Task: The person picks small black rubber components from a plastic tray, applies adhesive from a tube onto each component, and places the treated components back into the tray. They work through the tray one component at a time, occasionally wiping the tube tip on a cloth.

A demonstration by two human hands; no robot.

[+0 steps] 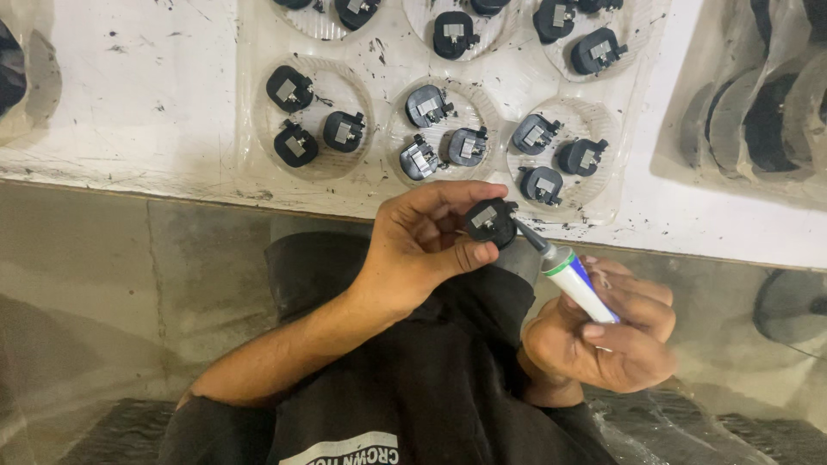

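Note:
My left hand [422,245] pinches a small round black part [489,222] with a metal tab on top, held just below the table edge. My right hand [607,331] grips a white tube [579,286] with a green band and a dark nozzle. The nozzle tip touches the right side of the black part. Both hands are over my lap, in front of my dark shirt.
A clear plastic tray [379,185] with round wells lies on the white table [129,95], each well holding up to 3 similar black parts [466,145]. More clear trays [758,112] with dark pieces sit at the right. A concrete floor lies below.

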